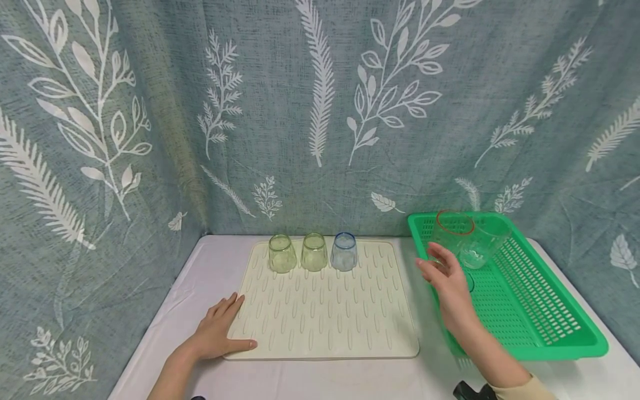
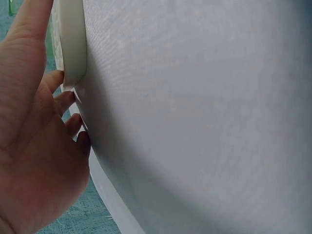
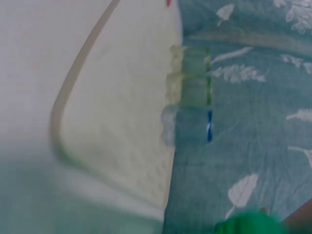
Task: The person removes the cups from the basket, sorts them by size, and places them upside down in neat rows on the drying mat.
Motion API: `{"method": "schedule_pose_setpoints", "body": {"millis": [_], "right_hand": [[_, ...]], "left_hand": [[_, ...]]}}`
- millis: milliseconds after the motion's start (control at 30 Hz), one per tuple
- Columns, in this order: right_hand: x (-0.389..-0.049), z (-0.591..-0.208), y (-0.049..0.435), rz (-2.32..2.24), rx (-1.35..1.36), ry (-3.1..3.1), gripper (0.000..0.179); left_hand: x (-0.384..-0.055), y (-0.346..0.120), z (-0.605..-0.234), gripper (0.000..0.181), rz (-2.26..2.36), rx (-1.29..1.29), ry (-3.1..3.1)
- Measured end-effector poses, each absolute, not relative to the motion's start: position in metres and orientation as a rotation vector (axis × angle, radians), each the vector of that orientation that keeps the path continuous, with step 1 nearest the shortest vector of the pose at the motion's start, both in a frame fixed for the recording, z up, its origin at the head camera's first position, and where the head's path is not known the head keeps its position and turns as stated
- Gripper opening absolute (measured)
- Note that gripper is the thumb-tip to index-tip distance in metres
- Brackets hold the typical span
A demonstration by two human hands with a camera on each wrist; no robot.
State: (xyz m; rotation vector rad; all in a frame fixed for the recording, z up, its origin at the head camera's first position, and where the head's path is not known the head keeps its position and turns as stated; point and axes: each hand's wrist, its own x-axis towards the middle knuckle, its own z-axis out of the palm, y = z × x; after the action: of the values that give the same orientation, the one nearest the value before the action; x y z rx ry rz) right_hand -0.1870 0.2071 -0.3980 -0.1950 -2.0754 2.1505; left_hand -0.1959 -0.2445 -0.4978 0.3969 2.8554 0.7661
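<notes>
My left hand (image 1: 212, 330) rests at the left edge of a cream ridged drying mat (image 1: 325, 316), fingers straight and thumb spread along the near corner. Along the mat's far edge stand two green glasses (image 1: 282, 255) and one blue glass (image 1: 344, 253) in a row, mouths up. Over the left side of a green plastic basket (image 1: 550, 351) hovers my right hand (image 1: 450, 291), its fingers loosely bent with nothing between them. Just beyond its fingers are a red-rimmed glass (image 1: 454, 232) and a clear glass (image 1: 475, 256) in the basket. Partly behind the hand shows a dark curved rim (image 1: 471, 282).
The mat lies on a white-covered table (image 1: 190, 289). A blue-grey curtain with white leaf patterns (image 1: 280, 111) hangs right behind the mat and basket and along both sides. The basket's raised slotted walls stand at the table's right side.
</notes>
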Motion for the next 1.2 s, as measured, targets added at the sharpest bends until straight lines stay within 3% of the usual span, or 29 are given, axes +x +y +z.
{"method": "schedule_pose_setpoints", "body": {"millis": [600, 933, 1200], "right_hand": [[-0.184, -0.411, 0.291, 1.478, -0.104, -2.608, 0.087], [-0.196, -0.423, 0.313, 1.358, -0.106, -2.836, 0.106], [-0.206, -0.430, 0.325, 1.489, -0.174, -2.986, 0.109]], "left_hand": [[-0.196, -0.244, -0.498, 0.112, 0.764, 0.410, 2.863], [-0.195, -0.245, -0.499, 0.111, 0.759, 0.415, 2.870], [-0.196, -0.246, -0.500, 0.111, 0.764, 0.420, 2.860]]}}
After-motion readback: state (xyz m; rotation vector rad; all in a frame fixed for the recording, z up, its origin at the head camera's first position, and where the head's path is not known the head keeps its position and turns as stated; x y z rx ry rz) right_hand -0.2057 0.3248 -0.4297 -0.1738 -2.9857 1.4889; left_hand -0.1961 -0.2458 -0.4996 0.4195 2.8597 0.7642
